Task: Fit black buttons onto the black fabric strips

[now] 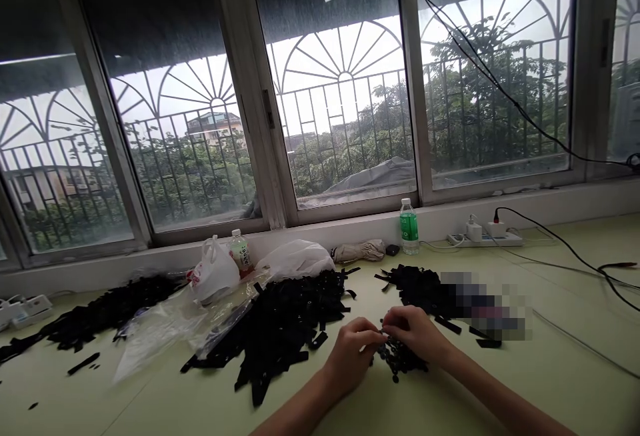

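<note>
My left hand [351, 351] and my right hand [416, 333] meet over the table, fingertips nearly touching. Both are closed in a pinch; whatever lies between the fingers is too small and dark to make out. Just beneath them is a small heap of dark, roundish pieces [396, 360], partly covered by my right hand. To the left of my left hand spreads a large pile of short black fabric strips [287, 319]. Behind my right hand lies another pile of black strips [417, 284].
A green-labelled bottle [409, 228] stands by the window sill, near a power strip [483, 240] with cables. Left of centre are a white plastic bag [215, 268], another bottle [240, 253] and clear plastic [163, 329]. More black strips [110, 309] lie far left. A blurred patch covers the right.
</note>
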{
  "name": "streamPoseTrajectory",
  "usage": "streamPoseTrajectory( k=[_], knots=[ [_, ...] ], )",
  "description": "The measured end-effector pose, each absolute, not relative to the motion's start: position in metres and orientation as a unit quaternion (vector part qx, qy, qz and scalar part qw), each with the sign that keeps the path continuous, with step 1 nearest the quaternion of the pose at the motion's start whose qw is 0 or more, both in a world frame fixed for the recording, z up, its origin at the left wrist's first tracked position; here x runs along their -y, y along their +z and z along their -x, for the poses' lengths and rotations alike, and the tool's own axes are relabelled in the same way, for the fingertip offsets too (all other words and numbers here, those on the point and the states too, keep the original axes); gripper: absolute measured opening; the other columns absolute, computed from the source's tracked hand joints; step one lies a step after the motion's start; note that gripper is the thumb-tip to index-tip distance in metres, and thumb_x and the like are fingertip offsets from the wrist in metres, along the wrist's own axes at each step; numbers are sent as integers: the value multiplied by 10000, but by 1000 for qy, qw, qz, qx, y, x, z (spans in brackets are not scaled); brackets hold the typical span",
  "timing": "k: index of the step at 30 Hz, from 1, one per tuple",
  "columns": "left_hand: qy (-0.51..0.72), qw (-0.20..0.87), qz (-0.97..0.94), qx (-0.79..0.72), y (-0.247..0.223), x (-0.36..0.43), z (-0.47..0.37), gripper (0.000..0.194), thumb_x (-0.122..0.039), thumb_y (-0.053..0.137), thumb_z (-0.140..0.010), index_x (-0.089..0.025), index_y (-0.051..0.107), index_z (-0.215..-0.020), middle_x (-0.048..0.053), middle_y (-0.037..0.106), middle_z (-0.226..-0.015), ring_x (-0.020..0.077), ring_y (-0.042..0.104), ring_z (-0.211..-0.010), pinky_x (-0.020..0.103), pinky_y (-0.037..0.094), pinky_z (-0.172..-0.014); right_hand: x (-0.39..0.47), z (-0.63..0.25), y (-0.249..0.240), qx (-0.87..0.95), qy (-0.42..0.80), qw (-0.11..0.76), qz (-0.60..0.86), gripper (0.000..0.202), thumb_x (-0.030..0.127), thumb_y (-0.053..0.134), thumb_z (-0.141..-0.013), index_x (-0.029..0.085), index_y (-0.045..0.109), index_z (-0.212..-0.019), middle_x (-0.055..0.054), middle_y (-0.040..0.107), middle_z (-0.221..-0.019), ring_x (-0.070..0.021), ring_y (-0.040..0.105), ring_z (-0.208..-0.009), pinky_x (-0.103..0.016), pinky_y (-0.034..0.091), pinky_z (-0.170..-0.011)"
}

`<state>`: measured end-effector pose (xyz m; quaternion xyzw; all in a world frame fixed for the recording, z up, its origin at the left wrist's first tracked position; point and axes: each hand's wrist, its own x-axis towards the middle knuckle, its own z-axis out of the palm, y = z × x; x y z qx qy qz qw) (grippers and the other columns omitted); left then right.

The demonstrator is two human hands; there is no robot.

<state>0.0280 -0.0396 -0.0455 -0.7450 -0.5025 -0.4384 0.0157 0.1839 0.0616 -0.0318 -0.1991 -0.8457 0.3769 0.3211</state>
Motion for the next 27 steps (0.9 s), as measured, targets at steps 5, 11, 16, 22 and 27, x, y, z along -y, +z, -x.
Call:
streamPoseTrajectory(
  k=[5,11,16,22,27],
  knots=[
    [-452,-4,722,525,-41,40,-28,158,-135,599,-789,-214,733,-821,44,676,-778,141,617,-689,239,470,-634,-59,-179,-36,808,455,335,169,144,248,571,-725,148,674,-704,-26,647,-633,-153,559,-602,-232,414,-555],
    [-475,-7,669,572,-36,40,-29,84,-119,653,-737,-184,691,-774,23,684,-733,148,612,-681,240,461,-648,-57,-179,-34,787,499,335,138,163,271,596,-731,144,697,-713,-24,653,-634,-150,553,-599,-236,408,-563],
    [-481,-14,666,570,-37,40,-28,115,-102,648,-731,-192,699,-780,18,694,-748,149,619,-686,232,461,-652,-56,-178,-35,771,518,340,144,166,285,619,-717,140,694,-689,-10,614,-584,-128,505,-547,-235,378,-529],
    [-480,-8,664,573,-36,40,-28,115,-144,631,-760,-210,716,-801,28,693,-761,155,623,-696,233,461,-643,-58,-176,-39,767,532,330,141,248,367,621,-736,134,704,-739,-18,616,-591,-122,495,-536,-228,370,-504],
    [-473,-23,655,589,-36,38,-26,136,-133,627,-742,-213,720,-802,27,694,-754,155,613,-683,238,464,-638,-56,-177,-39,784,506,327,151,246,373,674,-691,144,710,-773,-46,680,-695,-158,579,-626,-233,431,-552]
  ],
)
